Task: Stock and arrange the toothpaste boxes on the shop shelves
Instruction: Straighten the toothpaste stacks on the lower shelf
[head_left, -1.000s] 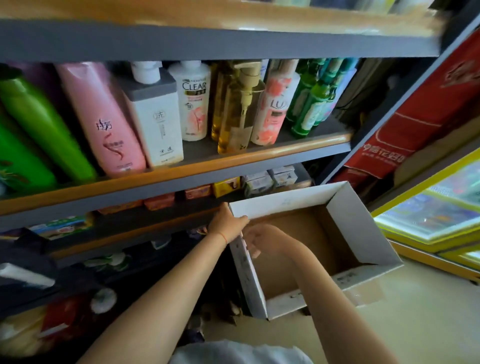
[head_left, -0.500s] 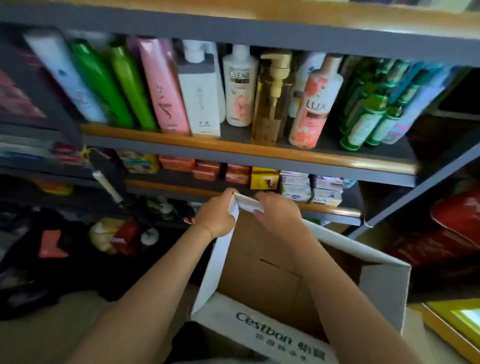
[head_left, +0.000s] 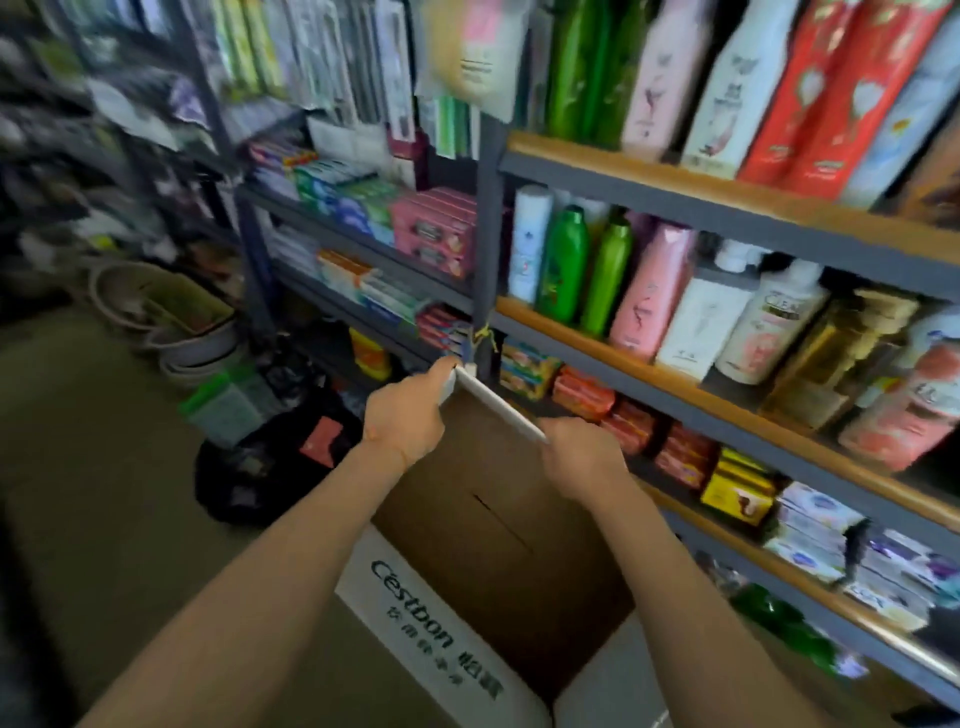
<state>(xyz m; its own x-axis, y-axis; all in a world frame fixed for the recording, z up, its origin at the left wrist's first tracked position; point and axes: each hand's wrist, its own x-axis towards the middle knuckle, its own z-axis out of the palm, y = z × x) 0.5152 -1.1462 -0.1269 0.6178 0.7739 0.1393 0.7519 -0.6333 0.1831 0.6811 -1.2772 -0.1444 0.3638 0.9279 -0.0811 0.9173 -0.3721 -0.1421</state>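
Cardboard is the risk: both hands carry the carton (head_left: 493, 545) by one thin white top edge, the left hand (head_left: 402, 415) curled over its far corner and the right hand (head_left: 582, 457) clenched on the same rim nearer the shelves, so I judge it could buckle or swing into the glossy shampoo bottles (head_left: 649, 291). Its plain brown inside looks empty. Toothpaste boxes (head_left: 358, 200), slim, printed and stacked flat, sit on the grey metal shelving (head_left: 363, 244) ahead to the left, well apart from the carton.
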